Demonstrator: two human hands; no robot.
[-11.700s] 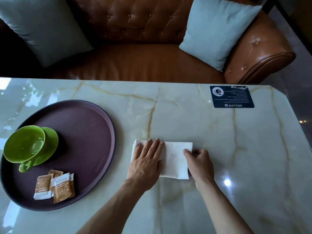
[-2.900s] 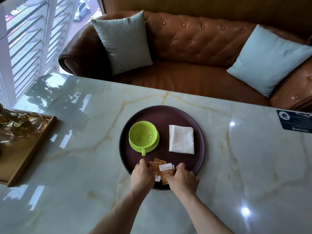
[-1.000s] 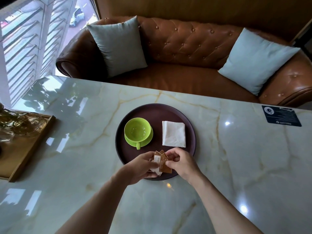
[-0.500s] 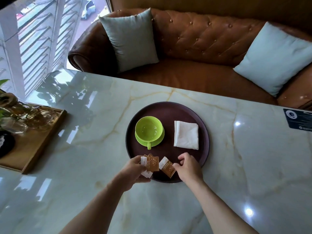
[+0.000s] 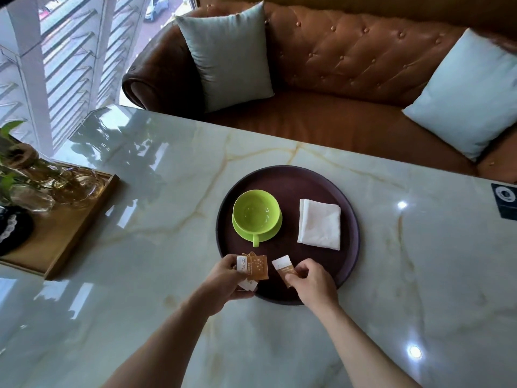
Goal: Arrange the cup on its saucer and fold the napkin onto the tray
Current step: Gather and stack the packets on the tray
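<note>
A round dark purple tray (image 5: 349,247) lies on the marble table. On its left half a green cup (image 5: 256,213) stands upright on its green saucer (image 5: 272,233), handle toward me. The white napkin (image 5: 320,224) lies folded on the tray's right half. At the tray's near edge my left hand (image 5: 223,280) holds a small fan of brown sugar packets (image 5: 256,267). My right hand (image 5: 312,280) pinches one separate brown packet (image 5: 284,268) just right of them.
A wooden tray (image 5: 70,228) with glassware and a plant stands at the table's left edge. A dark card (image 5: 505,201) lies at the right edge. Behind the table is a brown leather sofa (image 5: 349,65) with two pale cushions.
Since a second ago my hands have drawn apart, the right one taking one packet out of the bunch while the left keeps the others. The cup and napkin have not moved.
</note>
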